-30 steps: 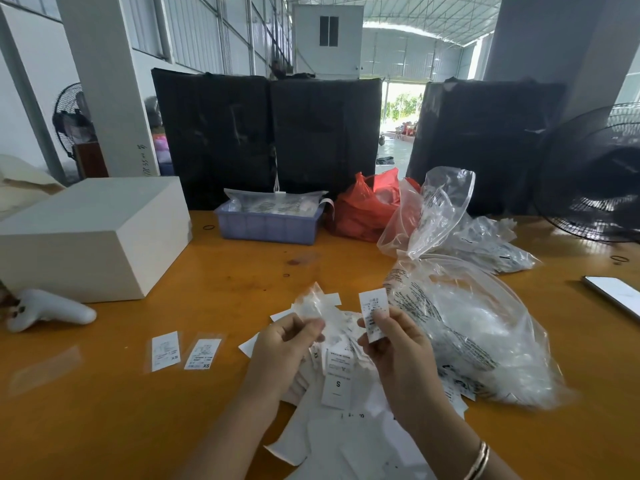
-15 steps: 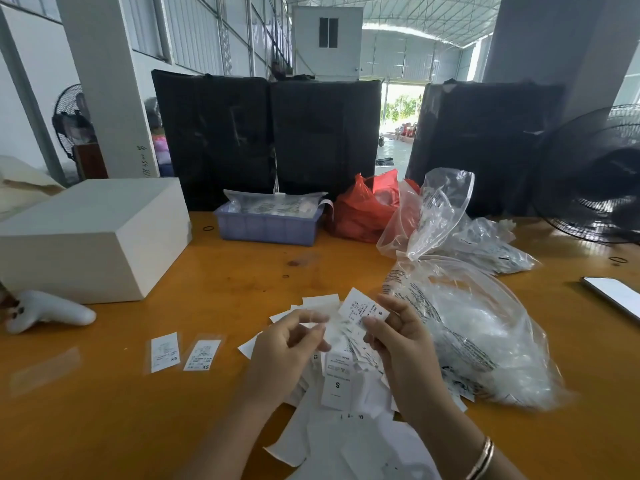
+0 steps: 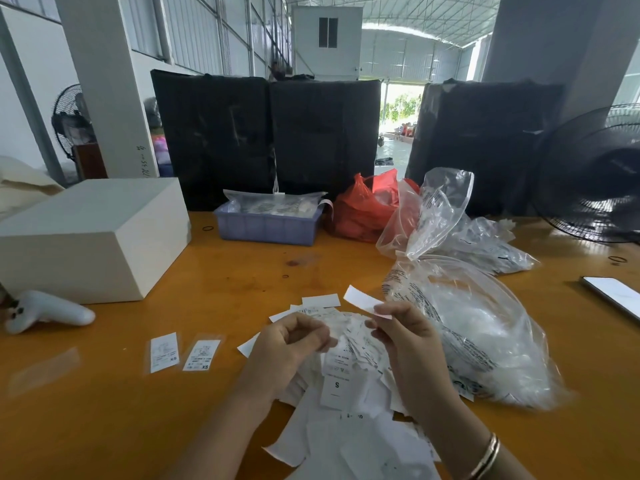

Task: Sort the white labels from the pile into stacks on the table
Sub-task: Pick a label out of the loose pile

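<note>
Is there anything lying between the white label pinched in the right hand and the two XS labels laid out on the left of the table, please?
Only the left hand hovers on that line. Beyond it, bare orange tabletop runs from the right hand's white paper label to the two XS labels.

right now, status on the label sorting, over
Right hand pinching one white label above the pile. Left hand curled over the pile, hold unclear. Two XS labels laid out left. Clear bag crowding the pile's right.
</note>
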Demonstrator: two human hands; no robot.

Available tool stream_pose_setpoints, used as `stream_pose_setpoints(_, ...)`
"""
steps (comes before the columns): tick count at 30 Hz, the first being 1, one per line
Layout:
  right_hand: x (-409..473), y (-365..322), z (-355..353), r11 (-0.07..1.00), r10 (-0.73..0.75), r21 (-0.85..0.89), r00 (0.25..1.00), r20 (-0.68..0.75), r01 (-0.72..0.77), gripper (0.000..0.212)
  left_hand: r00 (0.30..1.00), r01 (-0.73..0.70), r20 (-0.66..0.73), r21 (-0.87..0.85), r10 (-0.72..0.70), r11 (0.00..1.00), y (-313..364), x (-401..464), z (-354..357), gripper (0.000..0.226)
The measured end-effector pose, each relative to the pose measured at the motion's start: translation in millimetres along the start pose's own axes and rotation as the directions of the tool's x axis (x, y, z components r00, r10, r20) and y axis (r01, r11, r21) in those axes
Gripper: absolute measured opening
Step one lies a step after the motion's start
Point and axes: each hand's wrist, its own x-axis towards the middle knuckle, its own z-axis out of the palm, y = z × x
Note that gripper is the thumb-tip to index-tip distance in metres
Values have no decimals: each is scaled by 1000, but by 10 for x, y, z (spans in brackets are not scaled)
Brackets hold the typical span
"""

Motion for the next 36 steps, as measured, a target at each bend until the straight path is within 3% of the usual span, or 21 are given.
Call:
stream_pose_setpoints(5,11,32,-27,994,66,87,996,51,-71,42,999,-31,15,84,30,996,-3,-11,1,11)
stream_pose_setpoints(9,1,34,9,989,119,75,990,80,-125,15,998,-57,24,153,54,987,-21,1,14,11)
stream_pose_setpoints(15,26,50,-20,996,89,12,996,2,-89,45,995,-98,44,201,91,975,-45,10,0,16)
stream_pose_setpoints(20,4,60,4,989,142,51,990,6,-142,18,996,-79,59,197,68,977,-50,6,14,12)
stream_pose_setpoints(27,-12,108,54,978,202,49,979,31,-203,21,993,-108,75,239,92,965,-46,5,25,12)
stream_pose_setpoints(31,-42,141,87,974,223,40,974,35,-225,7,991,-130,71,253,116,959,-57,5,20,15)
stream_pose_setpoints(36,-48,136,94,979,201,22,980,-7,-201,4,986,-163,69,259,150,952,-75,12,26,20)
